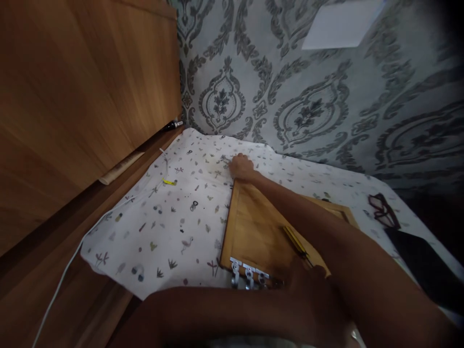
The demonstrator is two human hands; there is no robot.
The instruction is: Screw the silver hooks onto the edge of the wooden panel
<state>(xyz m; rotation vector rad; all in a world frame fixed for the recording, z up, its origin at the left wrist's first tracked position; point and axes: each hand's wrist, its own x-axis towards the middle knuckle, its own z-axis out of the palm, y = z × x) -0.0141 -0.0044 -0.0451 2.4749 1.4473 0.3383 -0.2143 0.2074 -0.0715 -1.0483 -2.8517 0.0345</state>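
Observation:
A wooden cabinet door panel (pixel 261 220) lies on the patterned white sheet (pixel 188 208). Past its far corner, my right hand (pixel 241 167) rests on the sheet with curled fingers, beside small greyish bits (pixel 225 159) that I cannot make out. My left forearm crosses the foreground, and my left hand (pixel 313 292) is at the panel's near edge, dark and blurred, its fingers mostly hidden. Close to it on the panel is a slim yellow-and-black tool (pixel 295 240), perhaps a utility knife. Metal cabinet hinges (pixel 249 275) sit along the panel's near edge, partly covered by my left forearm.
A wooden headboard-like panel (pixel 90 87) rises at the left, above a ledge with a white cable (pixel 68 261). A yellow strip (pixel 169 182) lies on the sheet. Glasses (pixel 384 211) and a dark flat object (pixel 426 263) are at the right. Patterned wallpaper (pixel 221 99) stands behind.

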